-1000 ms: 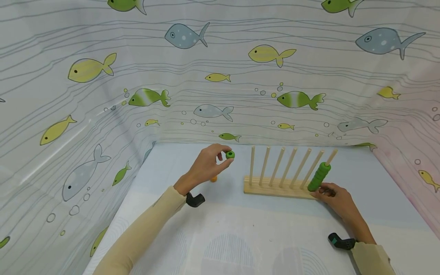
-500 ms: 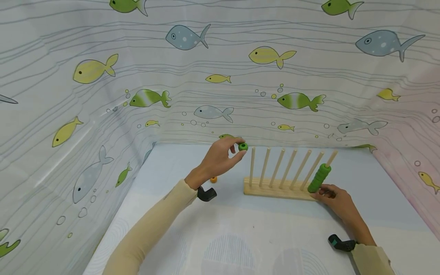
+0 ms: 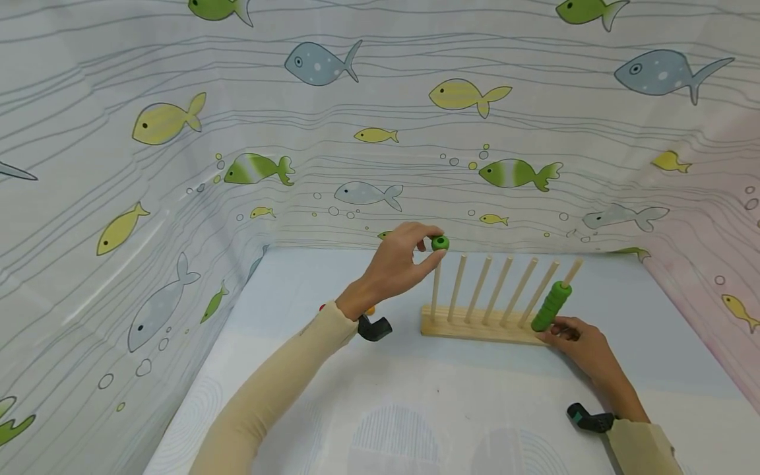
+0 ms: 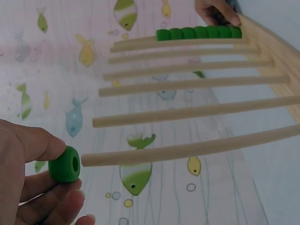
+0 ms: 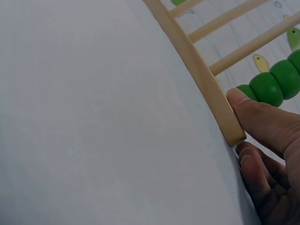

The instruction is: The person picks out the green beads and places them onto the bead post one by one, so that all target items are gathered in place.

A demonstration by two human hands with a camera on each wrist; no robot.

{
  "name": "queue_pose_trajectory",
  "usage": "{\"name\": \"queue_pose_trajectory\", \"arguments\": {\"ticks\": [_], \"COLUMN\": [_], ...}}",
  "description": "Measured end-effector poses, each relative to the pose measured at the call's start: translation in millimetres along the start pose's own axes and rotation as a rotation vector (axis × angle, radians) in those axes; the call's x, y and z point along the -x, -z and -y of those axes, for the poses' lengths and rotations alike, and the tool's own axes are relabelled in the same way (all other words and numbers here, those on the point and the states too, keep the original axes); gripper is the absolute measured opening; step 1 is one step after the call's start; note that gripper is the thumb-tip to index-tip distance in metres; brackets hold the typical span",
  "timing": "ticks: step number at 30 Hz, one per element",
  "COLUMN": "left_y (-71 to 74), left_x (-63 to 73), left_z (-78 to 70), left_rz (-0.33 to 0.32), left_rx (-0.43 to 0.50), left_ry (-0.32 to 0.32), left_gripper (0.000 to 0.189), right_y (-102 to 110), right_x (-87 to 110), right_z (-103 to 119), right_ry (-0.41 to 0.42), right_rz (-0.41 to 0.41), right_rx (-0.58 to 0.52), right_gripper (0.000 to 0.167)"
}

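Observation:
My left hand [image 3: 396, 264] pinches a green bead [image 3: 440, 243] between thumb and fingers. In the left wrist view the bead's hole [image 4: 75, 164] faces the tip of the nearest wooden peg [image 4: 187, 146], a small gap apart. The peg belongs to a wooden peg rack [image 3: 481, 331] with a row of upright pegs. Several green beads [image 3: 552, 305] are stacked on its far-right peg. At that end my right hand [image 3: 584, 346] grips the base, its thumb [image 5: 258, 117] on top beside the lowest bead and the fingers round the end.
Behind my left wrist, an orange bead [image 3: 371, 309] and a bit of something red [image 3: 322, 307] show on the pale table [image 3: 439, 376]. A fish-print sheet [image 3: 415, 152] rises at the back and both sides. Each wrist carries a black camera [image 3: 375, 328].
My left hand has moved right and upward with the green bead, from left of the rack to the top of its leftmost peg. The right hand stays at the rack's right end.

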State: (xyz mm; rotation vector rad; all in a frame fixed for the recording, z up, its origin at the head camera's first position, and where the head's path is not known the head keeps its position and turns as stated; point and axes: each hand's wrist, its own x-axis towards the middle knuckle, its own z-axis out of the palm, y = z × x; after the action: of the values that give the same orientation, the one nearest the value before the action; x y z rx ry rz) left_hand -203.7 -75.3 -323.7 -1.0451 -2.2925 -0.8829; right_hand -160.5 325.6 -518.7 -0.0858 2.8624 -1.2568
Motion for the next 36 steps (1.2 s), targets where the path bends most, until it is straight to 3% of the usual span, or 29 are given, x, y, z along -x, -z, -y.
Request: {"name": "queue_pose_trajectory", "arguments": {"ticks": [10,36], "left_y": [-12.4,-49.1], "left_x": [-20.3,-54.8], "left_z": [-12.9,-48.3], "left_rz": [0.008,0.097], "left_rx": [0.014,0.036], "left_ry": [-0.034,-0.097], "left_gripper": [0.026,0.034], "right_y": [1,1], "right_x": [0.1,0.7], "right_z": [2,3], "right_ry": [0.006,0.025], "right_rz": [-0.006,-0.001], "right_rx": [0.005,0.020], "right_gripper": [0.064,0.062]}}
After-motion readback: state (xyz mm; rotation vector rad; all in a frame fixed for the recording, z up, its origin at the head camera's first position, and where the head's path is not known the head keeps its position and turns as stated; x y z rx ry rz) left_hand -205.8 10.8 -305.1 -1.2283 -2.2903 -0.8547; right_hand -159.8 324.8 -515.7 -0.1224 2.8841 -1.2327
